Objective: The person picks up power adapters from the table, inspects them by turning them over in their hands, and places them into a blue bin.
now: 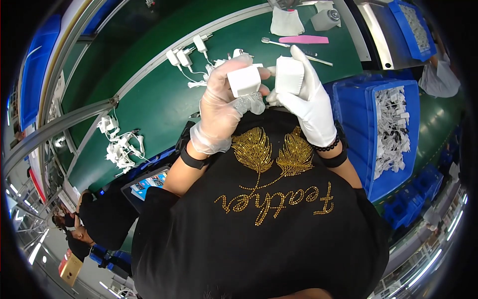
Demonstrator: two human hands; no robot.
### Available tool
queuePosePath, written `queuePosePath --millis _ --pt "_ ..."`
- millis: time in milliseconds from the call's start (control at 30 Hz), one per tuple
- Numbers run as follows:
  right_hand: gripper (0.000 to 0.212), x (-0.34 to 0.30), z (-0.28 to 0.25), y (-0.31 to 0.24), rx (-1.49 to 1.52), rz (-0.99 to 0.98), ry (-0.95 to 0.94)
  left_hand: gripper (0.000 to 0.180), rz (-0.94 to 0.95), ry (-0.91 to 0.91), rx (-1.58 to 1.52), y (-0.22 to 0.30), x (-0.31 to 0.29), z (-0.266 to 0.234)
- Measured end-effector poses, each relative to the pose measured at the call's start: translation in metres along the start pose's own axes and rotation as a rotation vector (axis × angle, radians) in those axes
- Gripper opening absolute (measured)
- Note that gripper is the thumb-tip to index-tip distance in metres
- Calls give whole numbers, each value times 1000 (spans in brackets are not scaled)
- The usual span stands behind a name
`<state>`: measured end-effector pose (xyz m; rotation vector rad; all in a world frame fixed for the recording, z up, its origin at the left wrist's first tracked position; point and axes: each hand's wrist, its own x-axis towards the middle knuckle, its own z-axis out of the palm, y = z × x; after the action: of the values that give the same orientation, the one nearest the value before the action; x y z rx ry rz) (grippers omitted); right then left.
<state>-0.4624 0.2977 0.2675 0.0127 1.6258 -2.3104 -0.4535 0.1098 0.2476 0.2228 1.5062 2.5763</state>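
My left hand [218, 107], in a thin clear glove, is closed around a white power adapter [244, 81]. Beneath that adapter is a crinkled translucent bundle [250, 103], too unclear to name. A white glove covers my right hand [312, 107], whose thumb and fingers grip a second white power adapter [289, 75]. The two adapters are held side by side with a small gap between them, over the near edge of the green table [172, 112]. Prongs and cables on the held adapters are hidden or cannot be made out.
Plug adapters with cables [183, 57] lie beyond my left hand; a tangled pile [119, 147] sits farther left. A pink strip [303, 39], a small brush [275, 42], a white cloth [287, 22] and a bottle [325, 20] lie at the back. Blue bin [368, 182] of packed white items stands right.
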Motion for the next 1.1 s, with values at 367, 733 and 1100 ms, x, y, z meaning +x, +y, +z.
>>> queuePosePath --millis 367,733,1100 --pt "75 8 5 -4 -505 -188 15 46 -160 181 -622 13 2 -11" --pt "76 25 45 11 -1105 -233 -126 48 -186 377 -841 -3 3 -7" --pt "66 49 34 2 512 60 -74 75 228 74 574 -2 -2 -18"
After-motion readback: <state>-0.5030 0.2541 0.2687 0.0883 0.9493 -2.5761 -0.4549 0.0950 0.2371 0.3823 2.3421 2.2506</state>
